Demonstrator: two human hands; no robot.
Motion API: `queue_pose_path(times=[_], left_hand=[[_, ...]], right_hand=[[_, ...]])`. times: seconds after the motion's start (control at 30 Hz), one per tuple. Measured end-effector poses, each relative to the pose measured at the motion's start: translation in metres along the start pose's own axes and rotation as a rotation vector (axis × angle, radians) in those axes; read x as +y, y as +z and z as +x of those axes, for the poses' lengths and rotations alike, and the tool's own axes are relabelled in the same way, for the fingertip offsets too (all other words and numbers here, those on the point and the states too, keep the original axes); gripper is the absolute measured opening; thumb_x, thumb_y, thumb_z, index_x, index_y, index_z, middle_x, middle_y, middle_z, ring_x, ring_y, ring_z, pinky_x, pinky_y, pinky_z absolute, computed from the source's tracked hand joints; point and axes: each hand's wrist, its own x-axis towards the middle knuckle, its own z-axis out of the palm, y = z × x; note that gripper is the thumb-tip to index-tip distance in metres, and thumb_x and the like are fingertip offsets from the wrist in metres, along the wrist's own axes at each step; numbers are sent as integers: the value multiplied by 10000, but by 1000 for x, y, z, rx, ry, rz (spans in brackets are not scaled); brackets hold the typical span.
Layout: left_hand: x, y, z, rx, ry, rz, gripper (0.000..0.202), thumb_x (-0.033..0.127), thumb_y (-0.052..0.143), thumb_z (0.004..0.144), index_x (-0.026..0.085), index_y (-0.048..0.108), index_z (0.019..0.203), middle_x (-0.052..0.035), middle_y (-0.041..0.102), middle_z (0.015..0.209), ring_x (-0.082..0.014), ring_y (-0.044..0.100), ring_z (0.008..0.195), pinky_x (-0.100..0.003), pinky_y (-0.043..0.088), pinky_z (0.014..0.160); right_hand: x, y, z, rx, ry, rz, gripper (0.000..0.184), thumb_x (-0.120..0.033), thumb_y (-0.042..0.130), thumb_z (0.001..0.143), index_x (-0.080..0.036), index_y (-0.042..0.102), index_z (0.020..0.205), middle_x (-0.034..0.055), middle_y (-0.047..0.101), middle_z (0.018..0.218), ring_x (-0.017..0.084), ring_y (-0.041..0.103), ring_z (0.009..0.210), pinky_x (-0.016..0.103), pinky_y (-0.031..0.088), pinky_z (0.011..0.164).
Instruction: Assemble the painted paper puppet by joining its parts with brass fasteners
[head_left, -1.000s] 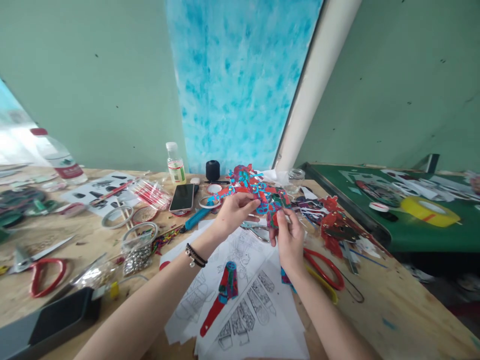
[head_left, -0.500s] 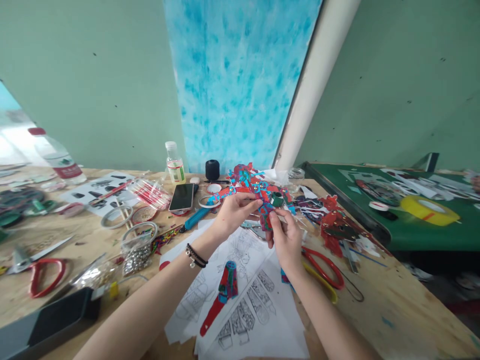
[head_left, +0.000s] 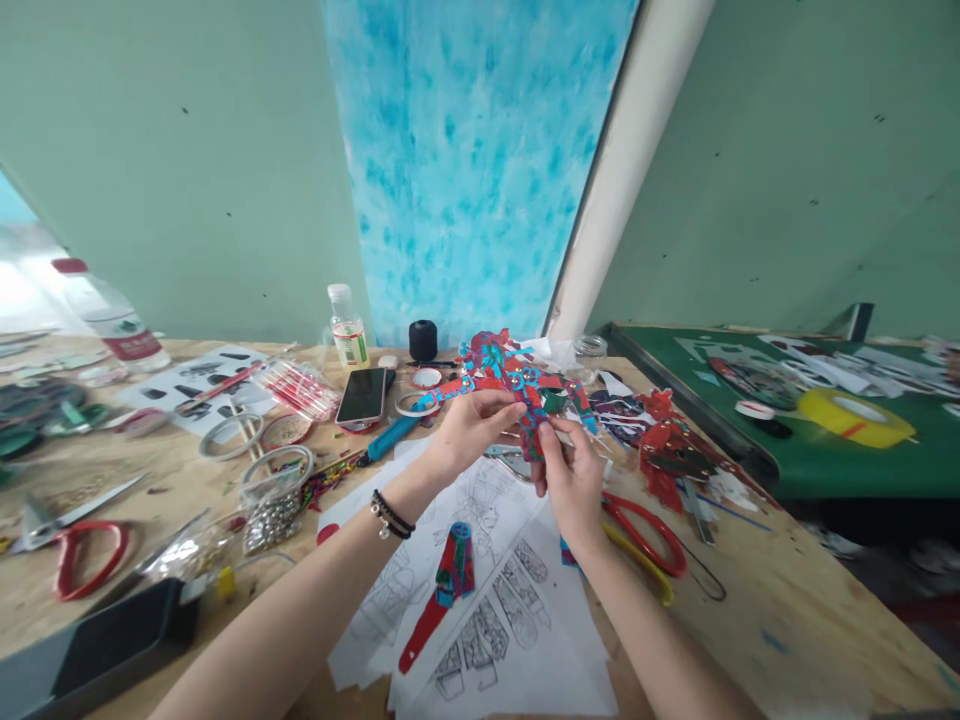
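Together, both hands grip a painted red-and-blue cut-out figure point(head_left: 517, 385) above the worktop point(head_left: 757, 600): the left hand point(head_left: 469, 430) pinches its middle, the right hand point(head_left: 570, 478) closes on its lower edge. Beneath lie printed pattern sheets point(head_left: 491, 610) bearing another red cut-out piece point(head_left: 446, 590); red-handled scissors point(head_left: 645, 535) rest just right, a smartphone point(head_left: 363, 394) farther left.

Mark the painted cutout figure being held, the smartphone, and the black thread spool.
painted cutout figure point(head_left: 504, 372), head view, on its red and blue upper part.
smartphone point(head_left: 363, 394), head view, middle of the dark screen.
black thread spool point(head_left: 423, 340), head view, its side.
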Motion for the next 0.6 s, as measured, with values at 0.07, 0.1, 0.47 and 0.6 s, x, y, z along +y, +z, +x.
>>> queue_pose_path(times=[0.07,0.1,0.47,0.6], left_hand=[[0,-1,0,-21,1,8,438,523,884,760,127,719,847,6,660,731,-117,667,681,-281,637,727],[0,-1,-1,-35,-2,10,438,526,875,769,125,722,857,-2,668,739,-124,677,693,-288,638,736],[2,-2,-1,-61,-11,27,398,506,811,842,118,737,886,-54,720,795,-159,713,748,-309,634,761],[1,-2,-1,-56,-10,23,400,507,808,846,116,729,874,-64,727,807,-168,724,753,-317,634,761]], right_hand=[[0,0,0,0,-4,-2,417,-631,680,925,-227,611,1000,-86,571,478,109,481,323,197,360,317],[0,1,0,3,-7,-4,418,-632,683,922,-227,611,997,-86,572,481,107,480,325,196,359,317],[0,0,0,10,-11,-10,435,-637,689,913,-222,623,1024,-87,568,482,107,478,324,201,355,319],[0,-1,-1,1,-9,-20,432,-630,676,927,-216,634,1043,-87,563,471,107,479,324,201,357,325]])
